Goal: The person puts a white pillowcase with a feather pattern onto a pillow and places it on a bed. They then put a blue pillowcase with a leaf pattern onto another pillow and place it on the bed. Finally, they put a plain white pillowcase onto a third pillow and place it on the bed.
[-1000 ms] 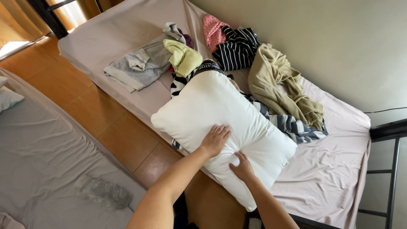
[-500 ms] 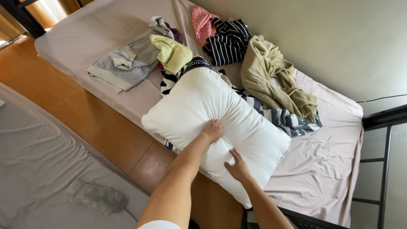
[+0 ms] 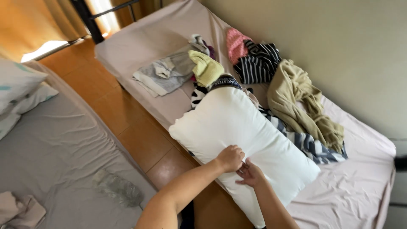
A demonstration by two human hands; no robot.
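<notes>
A large white pillow (image 3: 237, 131) lies slantwise over the near edge of a bed with a pale pink sheet (image 3: 356, 191). My left hand (image 3: 231, 157) is curled and pinches the pillow's fabric near its lower edge. My right hand (image 3: 250, 174) sits just below it, fingers on the same spot of the pillow. Both forearms reach in from the bottom of the view.
Behind the pillow lie loose clothes: a tan garment (image 3: 303, 101), striped tops (image 3: 258, 61), a yellow-green piece (image 3: 206, 68), a grey garment (image 3: 167, 74). A second bed with a grey sheet (image 3: 46, 152), pillows (image 3: 19, 91) and a grey duster (image 3: 118, 190) is at left. Orange tiled floor (image 3: 135, 127) runs between.
The view has swung right and down a little. My left hand has slid from flat on the pillow to a closed pinch beside my right hand.
</notes>
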